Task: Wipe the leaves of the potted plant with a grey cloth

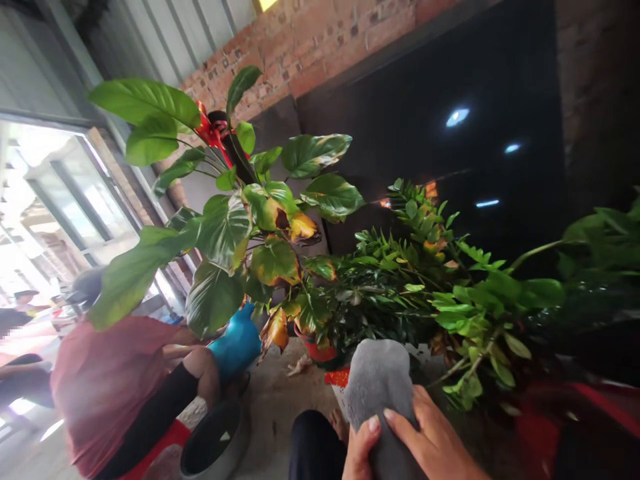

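Note:
Both my hands hold a grey, oblong thing (383, 380) with a rounded, lobed end and a soft-looking, fuzzy surface; its kind I cannot make out. My left hand (361, 448) grips its left side, thumb pressed on the front. From the right, my right hand (436, 437) wraps round it with the thumb lying on the front. The lower end of the grey thing runs out of the bottom of the view. Just behind it are a white container with a red top (337, 379) and a red pot (317, 347).
A tall potted plant (225, 227) with browning leaves stands ahead, bushy green plants (470, 307) to the right. At left a person in a pink shirt (115, 380) sits by a blue vessel (235, 340) and a dark basin (215, 437). My knee (315, 443) is below.

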`<action>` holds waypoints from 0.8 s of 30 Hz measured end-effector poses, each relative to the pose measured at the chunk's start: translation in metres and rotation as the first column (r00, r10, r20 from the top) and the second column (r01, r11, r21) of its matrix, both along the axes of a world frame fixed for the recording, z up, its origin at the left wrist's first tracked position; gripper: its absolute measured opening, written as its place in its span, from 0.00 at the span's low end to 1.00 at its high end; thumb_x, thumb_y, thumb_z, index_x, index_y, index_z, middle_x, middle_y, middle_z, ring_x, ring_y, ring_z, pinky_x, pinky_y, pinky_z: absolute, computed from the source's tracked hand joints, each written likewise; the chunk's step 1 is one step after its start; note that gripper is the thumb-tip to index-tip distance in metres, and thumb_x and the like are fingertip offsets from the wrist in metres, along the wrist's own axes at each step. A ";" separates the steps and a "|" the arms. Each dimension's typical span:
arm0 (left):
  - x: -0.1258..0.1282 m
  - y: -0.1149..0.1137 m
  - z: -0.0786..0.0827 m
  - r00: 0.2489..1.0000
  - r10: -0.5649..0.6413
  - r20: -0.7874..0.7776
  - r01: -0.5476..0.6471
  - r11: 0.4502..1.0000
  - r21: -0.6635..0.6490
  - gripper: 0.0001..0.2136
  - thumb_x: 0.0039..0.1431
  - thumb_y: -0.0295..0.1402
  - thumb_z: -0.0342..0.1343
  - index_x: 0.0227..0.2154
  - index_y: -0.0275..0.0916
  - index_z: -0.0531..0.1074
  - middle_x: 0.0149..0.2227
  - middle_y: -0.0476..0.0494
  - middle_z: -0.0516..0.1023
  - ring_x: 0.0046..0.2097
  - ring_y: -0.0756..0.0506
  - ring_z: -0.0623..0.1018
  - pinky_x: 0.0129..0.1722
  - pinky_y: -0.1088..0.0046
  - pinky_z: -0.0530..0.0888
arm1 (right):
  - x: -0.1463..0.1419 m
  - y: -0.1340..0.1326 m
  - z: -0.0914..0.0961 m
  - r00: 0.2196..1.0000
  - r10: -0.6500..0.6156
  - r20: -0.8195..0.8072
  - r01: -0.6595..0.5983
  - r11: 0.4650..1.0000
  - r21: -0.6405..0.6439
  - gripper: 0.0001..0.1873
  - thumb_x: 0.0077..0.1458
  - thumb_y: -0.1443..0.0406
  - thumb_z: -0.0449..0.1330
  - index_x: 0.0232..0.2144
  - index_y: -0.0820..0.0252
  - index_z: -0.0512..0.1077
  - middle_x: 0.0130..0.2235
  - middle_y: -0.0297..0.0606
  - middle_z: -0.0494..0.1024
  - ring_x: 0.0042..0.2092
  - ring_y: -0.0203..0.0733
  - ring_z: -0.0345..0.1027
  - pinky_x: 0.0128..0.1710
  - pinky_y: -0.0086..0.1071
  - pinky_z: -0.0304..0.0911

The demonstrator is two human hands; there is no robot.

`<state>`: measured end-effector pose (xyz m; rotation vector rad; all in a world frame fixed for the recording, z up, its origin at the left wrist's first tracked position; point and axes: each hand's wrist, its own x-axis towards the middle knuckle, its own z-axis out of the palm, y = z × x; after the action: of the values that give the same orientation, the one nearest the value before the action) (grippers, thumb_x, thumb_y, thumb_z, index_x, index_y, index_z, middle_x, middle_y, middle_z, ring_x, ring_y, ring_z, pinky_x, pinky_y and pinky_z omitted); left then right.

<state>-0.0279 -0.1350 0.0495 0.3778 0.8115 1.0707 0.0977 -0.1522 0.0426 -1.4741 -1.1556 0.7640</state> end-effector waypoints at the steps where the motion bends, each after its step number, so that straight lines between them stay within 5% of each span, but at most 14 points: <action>1: 0.002 0.001 0.002 1.000 -0.010 -0.014 0.010 1.000 0.016 0.12 0.34 0.35 0.67 0.25 0.38 0.75 0.29 0.41 0.80 0.46 0.34 0.77 0.49 0.61 0.72 | 0.005 -0.003 0.001 1.000 0.021 0.024 -0.021 1.000 0.008 0.21 0.41 0.53 0.64 0.38 0.54 0.77 0.46 0.44 0.79 0.54 0.57 0.65 0.54 0.42 0.59; 5: 0.002 0.011 0.011 0.993 -0.042 -0.109 0.048 0.997 0.057 0.18 0.30 0.33 0.68 0.29 0.37 0.74 0.25 0.43 0.78 0.42 0.32 0.79 0.43 0.60 0.74 | 0.034 -0.021 0.005 0.993 0.095 0.072 -0.096 0.995 0.017 0.23 0.32 0.55 0.68 0.35 0.55 0.79 0.46 0.44 0.79 0.51 0.59 0.67 0.50 0.40 0.62; 8: -0.010 0.018 0.027 0.974 -0.032 -0.224 0.035 0.999 0.010 0.22 0.33 0.33 0.67 0.36 0.39 0.72 0.21 0.47 0.76 0.33 0.35 0.80 0.34 0.62 0.75 | 0.077 -0.035 0.007 0.995 0.099 0.033 -0.099 0.995 -0.012 0.11 0.33 0.55 0.68 0.18 0.55 0.77 0.27 0.40 0.80 0.34 0.51 0.73 0.36 0.36 0.68; 10: -0.017 0.020 0.046 0.959 -0.003 -0.285 -0.012 0.999 -0.052 0.21 0.37 0.33 0.65 0.38 0.39 0.69 0.19 0.49 0.75 0.26 0.39 0.79 0.28 0.64 0.75 | 0.114 -0.039 0.012 0.986 -0.056 -0.157 0.038 0.992 -0.118 0.17 0.39 0.53 0.64 0.10 0.56 0.69 0.15 0.37 0.72 0.20 0.43 0.66 0.21 0.32 0.62; 12: -0.021 0.021 0.070 0.949 0.045 -0.311 -0.074 0.994 -0.083 0.19 0.40 0.32 0.62 0.39 0.39 0.68 0.19 0.49 0.75 0.21 0.42 0.76 0.25 0.65 0.74 | 0.148 -0.036 0.018 0.789 -0.457 -0.412 0.398 0.890 -0.225 0.14 0.40 0.56 0.64 0.14 0.57 0.69 0.15 0.36 0.71 0.18 0.39 0.64 0.15 0.29 0.56; 14: -0.018 0.023 0.098 0.944 0.102 -0.313 -0.121 0.992 -0.042 0.18 0.41 0.30 0.59 0.39 0.38 0.69 0.20 0.49 0.76 0.19 0.44 0.74 0.25 0.65 0.74 | 0.170 -0.028 0.024 0.591 -0.587 -0.553 0.504 0.804 -0.315 0.09 0.45 0.59 0.62 0.21 0.58 0.70 0.18 0.37 0.74 0.20 0.40 0.67 0.16 0.29 0.57; 16: -0.006 0.025 0.124 0.948 0.138 -0.288 -0.131 0.990 0.041 0.18 0.39 0.29 0.59 0.38 0.37 0.71 0.22 0.48 0.77 0.21 0.44 0.76 0.28 0.64 0.76 | 0.179 -0.018 0.029 0.516 -0.570 -0.639 0.452 0.815 -0.362 0.09 0.50 0.58 0.59 0.27 0.59 0.71 0.22 0.40 0.76 0.22 0.42 0.69 0.17 0.30 0.60; 20: 0.042 0.034 0.156 0.979 0.045 -0.201 0.027 0.938 0.345 0.22 0.32 0.31 0.64 0.36 0.36 0.73 0.25 0.46 0.78 0.31 0.39 0.78 0.35 0.61 0.76 | 0.169 0.001 0.034 0.424 -0.351 -0.835 0.221 0.934 -0.281 0.18 0.55 0.51 0.53 0.31 0.60 0.70 0.26 0.45 0.78 0.31 0.48 0.74 0.28 0.38 0.67; 22: 0.071 0.037 0.151 0.959 -0.092 -0.268 0.225 0.822 0.523 0.24 0.29 0.30 0.66 0.37 0.36 0.74 0.30 0.45 0.80 0.34 0.38 0.78 0.38 0.60 0.75 | 0.164 0.007 0.033 0.353 -0.196 -0.915 0.180 0.974 -0.139 0.25 0.54 0.45 0.51 0.30 0.59 0.71 0.29 0.48 0.79 0.38 0.53 0.74 0.38 0.45 0.68; 24: 0.094 0.038 0.126 0.901 -0.172 -0.399 0.392 0.717 0.577 0.23 0.27 0.25 0.66 0.35 0.36 0.76 0.31 0.44 0.79 0.38 0.37 0.76 0.44 0.62 0.72 | 0.161 0.009 0.030 0.320 -0.109 -0.941 0.206 0.978 -0.043 0.30 0.48 0.39 0.50 0.29 0.58 0.72 0.32 0.50 0.80 0.44 0.57 0.72 0.44 0.49 0.66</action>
<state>0.0659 -0.0975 0.1756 1.2661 0.6069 0.9784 0.2590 -0.1430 0.0728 -0.7425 -0.0896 1.1791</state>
